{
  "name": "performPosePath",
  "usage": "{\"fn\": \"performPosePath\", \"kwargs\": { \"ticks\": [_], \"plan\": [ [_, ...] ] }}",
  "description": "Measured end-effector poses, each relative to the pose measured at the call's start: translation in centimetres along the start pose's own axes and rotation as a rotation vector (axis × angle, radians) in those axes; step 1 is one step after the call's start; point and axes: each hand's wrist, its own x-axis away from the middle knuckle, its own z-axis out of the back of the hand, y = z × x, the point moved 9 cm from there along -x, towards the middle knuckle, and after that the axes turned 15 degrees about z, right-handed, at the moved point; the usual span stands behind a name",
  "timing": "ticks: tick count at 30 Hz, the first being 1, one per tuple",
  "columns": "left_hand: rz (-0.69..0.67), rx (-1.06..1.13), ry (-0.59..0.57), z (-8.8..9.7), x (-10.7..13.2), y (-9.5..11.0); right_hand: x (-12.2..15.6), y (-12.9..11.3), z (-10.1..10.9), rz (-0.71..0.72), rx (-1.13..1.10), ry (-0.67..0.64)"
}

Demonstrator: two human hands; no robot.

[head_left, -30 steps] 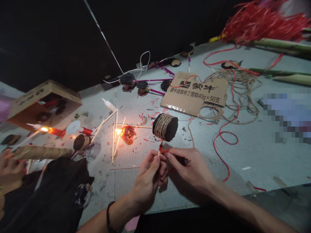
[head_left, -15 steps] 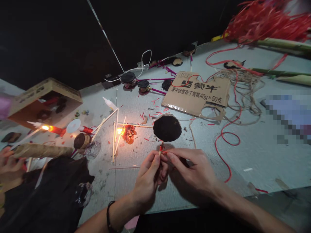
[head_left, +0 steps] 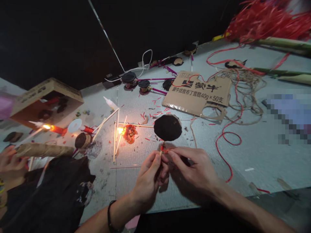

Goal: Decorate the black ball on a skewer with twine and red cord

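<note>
Now the left hand [head_left: 152,173] is pinching the stick [head_left: 161,153], with the black round head [head_left: 167,127] sitting just past that grip, a good way to stop wobbling. Beside it, the right hand [head_left: 195,166] is pinching too, probably holding tiny red string [head_left: 165,150].

A narrow black bracelet [head_left: 109,213] is worn around the left wrist, just below the left hand [head_left: 149,174]. The right hand [head_left: 195,166] and right forearm [head_left: 243,205] are seen bare, as is the left forearm [head_left: 96,223]. Slender fingers [head_left: 152,163] are shown on the left, partly curled from view.
</note>
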Motion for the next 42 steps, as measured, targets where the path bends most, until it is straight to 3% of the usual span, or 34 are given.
{"fn": "performPosePath", "kwargs": {
  "ticks": [22, 29, 42],
  "plan": [
    [0.008, 0.071, -0.251, -1.5, -0.1, -0.2, -0.2, 0.1, -0.3, -0.031, -0.023, -0.022],
    [0.074, 0.101, -0.262, -1.1, 0.3, -0.1, 0.0, 0.3, -0.9, -0.077, -0.043, -0.075],
    [0.06, 0.155, -0.283, -1.4, 0.7, 0.2, 0.2, 0.6, -0.8, -0.082, -0.018, -0.059]
  ]
}}
